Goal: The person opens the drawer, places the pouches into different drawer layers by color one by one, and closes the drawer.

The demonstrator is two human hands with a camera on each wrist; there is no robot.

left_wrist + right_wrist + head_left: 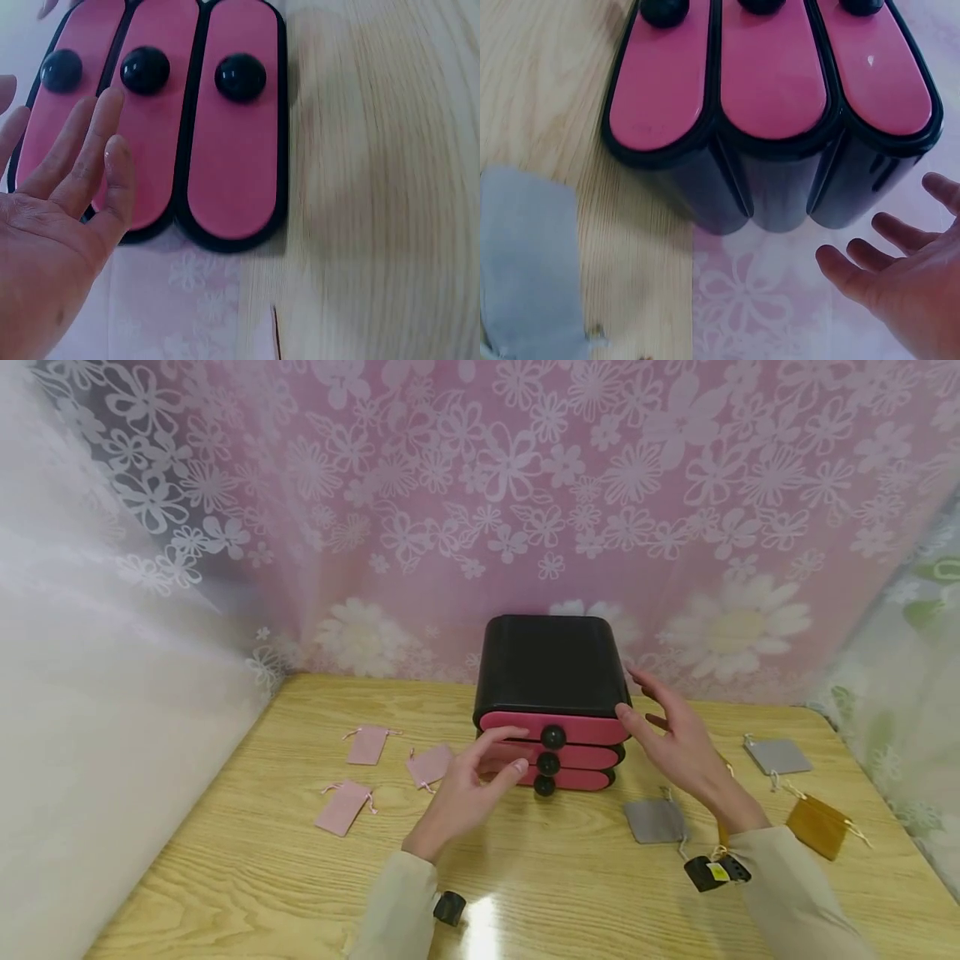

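Observation:
A small black box with three stacked pink-fronted drawers stands on the table. Each drawer front carries a round black knob, one of them the top knob. My left hand is in front of the drawers, left of the knobs, its fingers spread and holding nothing. In the left wrist view those fingers overlap the pink fronts. Beside the upper right edge of the box is my right hand, fingers loosely extended with nothing in them. The right wrist view has its fingertips near the side of the box.
Several pink drawstring pouches, including the nearest one, lie left of the box. To the right are grey pouches and a mustard pouch, with another yellowish one partly hidden by my right wrist. A flowered curtain hangs close behind the box.

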